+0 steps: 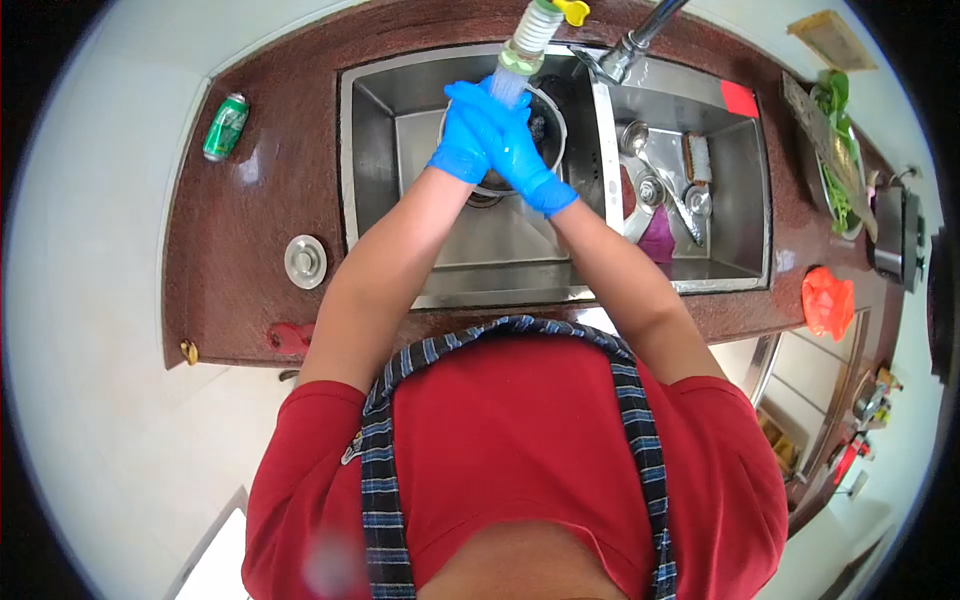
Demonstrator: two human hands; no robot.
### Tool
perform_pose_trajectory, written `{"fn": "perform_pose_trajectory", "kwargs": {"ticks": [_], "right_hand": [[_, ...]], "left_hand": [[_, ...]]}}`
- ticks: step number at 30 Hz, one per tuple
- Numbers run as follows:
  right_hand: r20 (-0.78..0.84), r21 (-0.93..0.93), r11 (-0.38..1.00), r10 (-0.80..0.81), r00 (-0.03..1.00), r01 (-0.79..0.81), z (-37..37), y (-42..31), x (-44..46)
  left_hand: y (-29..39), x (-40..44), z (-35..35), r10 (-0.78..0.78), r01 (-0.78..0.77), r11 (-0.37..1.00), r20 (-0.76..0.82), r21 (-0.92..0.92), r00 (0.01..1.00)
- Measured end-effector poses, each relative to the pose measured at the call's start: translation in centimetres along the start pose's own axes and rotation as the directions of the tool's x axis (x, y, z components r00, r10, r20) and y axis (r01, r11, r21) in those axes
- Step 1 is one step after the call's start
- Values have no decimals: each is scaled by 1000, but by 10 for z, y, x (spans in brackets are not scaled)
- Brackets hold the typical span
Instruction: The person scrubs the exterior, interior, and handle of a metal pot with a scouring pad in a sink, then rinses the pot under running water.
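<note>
Both hands wear blue gloves and meet under a stream of water [509, 88] from the ribbed faucet nozzle [535, 32]. My right hand [507, 137] lies across my left hand [462, 142], its fingers closed over it. Most of the left hand's fingers are hidden beneath. No object shows between the hands. They are above a round metal pot [558, 118] in the left sink basin [400, 190]; its dark contents are partly covered.
The right basin [735, 215] holds a ladle [637, 137], a brush [698, 158] and a purple cloth [657, 238]. A green can [226, 127] and a drain strainer [305, 261] stand left. Leafy greens [835, 100] and a red bag [828, 302] are right.
</note>
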State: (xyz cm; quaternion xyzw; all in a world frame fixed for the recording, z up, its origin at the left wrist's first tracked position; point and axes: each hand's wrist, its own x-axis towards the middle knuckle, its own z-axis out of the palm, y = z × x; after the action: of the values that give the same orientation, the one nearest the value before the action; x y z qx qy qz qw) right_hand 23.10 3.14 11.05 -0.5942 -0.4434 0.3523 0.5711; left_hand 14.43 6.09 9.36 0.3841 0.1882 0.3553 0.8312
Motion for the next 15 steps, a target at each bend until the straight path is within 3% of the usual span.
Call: {"fn": "perform_pose_trajectory", "kwargs": {"ticks": [1, 2, 3, 4, 5, 7, 8, 9, 10, 13, 14, 15], "right_hand": [[-5, -89, 995, -45, 999, 44, -1, 10, 7], [-4, -177, 981, -84, 996, 82, -1, 20, 10], [1, -264, 957, -120, 993, 116, 0, 29, 10], [12, -352, 923, -158, 987, 152, 0, 29, 8], [2, -346, 927, -154, 988, 145, 0, 29, 4], [-34, -318, 935, 153, 988, -156, 0, 14, -6], [-37, -376, 920, 105, 994, -111, 9, 31, -4], [-36, -376, 919, 108, 993, -114, 12, 29, -5], [-27, -328, 938, 107, 994, -110, 16, 27, -7], [-4, -175, 980, 98, 995, -97, 28, 14, -20], [-3, -123, 988, 92, 996, -91, 30, 8, -23], [-2, -70, 994, 86, 996, -86, 31, 2, -27]], "left_hand": [[5, 1, 4, -17, 17, 1000, 7, 13, 1000], [10, -1, 8, -81, 105, 958, 98, -266, 992], [16, -4, 15, -118, 205, 832, 196, -516, 973], [12, -9, 30, -213, 135, 942, -238, -307, 948], [11, -14, 36, -221, 145, 943, -237, -300, 946], [8, -17, 37, -137, 147, 989, -360, 0, 923], [10, -17, 35, -139, 150, 989, -360, 1, 922], [14, -17, 31, -187, 155, 981, -348, -117, 919], [18, -18, 28, -233, 159, 959, -331, -234, 914], [16, -25, 13, -265, 143, 936, -374, -322, 889], [13, -26, 8, -269, 148, 935, -371, -322, 889], [4, -27, -1, -141, 140, 990, -324, -25, 935]]}}
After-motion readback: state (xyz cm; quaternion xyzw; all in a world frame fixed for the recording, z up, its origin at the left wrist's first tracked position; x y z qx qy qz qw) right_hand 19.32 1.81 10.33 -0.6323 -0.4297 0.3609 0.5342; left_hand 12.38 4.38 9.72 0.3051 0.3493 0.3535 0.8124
